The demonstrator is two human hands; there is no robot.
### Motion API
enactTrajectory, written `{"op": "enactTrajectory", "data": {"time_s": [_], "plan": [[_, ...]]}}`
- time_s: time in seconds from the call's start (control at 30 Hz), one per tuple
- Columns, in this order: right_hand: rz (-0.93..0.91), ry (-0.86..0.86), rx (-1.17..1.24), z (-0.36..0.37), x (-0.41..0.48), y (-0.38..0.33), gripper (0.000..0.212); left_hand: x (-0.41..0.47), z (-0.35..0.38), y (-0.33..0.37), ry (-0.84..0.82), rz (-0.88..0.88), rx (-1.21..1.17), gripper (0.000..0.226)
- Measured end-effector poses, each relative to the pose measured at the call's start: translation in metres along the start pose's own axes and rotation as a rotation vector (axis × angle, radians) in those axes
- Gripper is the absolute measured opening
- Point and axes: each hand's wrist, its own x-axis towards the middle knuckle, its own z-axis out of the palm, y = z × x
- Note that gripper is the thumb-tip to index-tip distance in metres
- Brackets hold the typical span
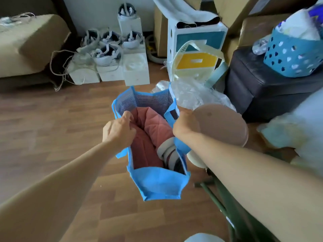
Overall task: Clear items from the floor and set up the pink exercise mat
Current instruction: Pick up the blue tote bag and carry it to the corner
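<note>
Nearest the camera, the blue bag hangs over the wooden floor, its soft non-woven cloth sagging at the near wall and showing a mesh weave on the far one. The left hand curls its fingers over the left rim and pinches it. The right hand appears to grip the right rim by the strap, though its fingers are turned out of sight. Together they pull the mouth wide. Inside lies a folded, quilted pink bundle, which I take for the pink exercise mat, beside a striped roll. The step looks like unpacking: next, one hand should let go of the rim and draw the pliant mat up while the other steadies the limp bag. Beyond sit a smooth round beige disc, crinkled clear plastic, a dark padded ottoman and a perforated blue basket
</note>
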Motion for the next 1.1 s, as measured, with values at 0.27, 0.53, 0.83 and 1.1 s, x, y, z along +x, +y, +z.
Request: {"op": "enactTrajectory", "data": {"time_s": [0.27, 0.53, 0.83, 1.1], "plan": [[-0.035, 0.037, -0.150, 0.054, 0.060, 0.053, 0.040, 0.030, 0.112, -0.022, 0.000, 0.018, -0.021, 0.030], [-0.137, 0.308, -0.325, 0.074, 0.067, 0.048, 0.032, 0.046, 0.142, -0.012, -0.162, 0.026, -0.044, 0.033], [-0.361, -0.013, -0.145, 0.094, 0.060, 0.029, 0.027, 0.048, 0.119, -0.018, -0.144, -0.022, 0.135, 0.020], [-0.255, -0.115, -0.064, 0.071, 0.053, 0.011, 0.033, 0.049, 0.082, -0.015, -0.130, 0.072, -0.005, 0.026]]}}
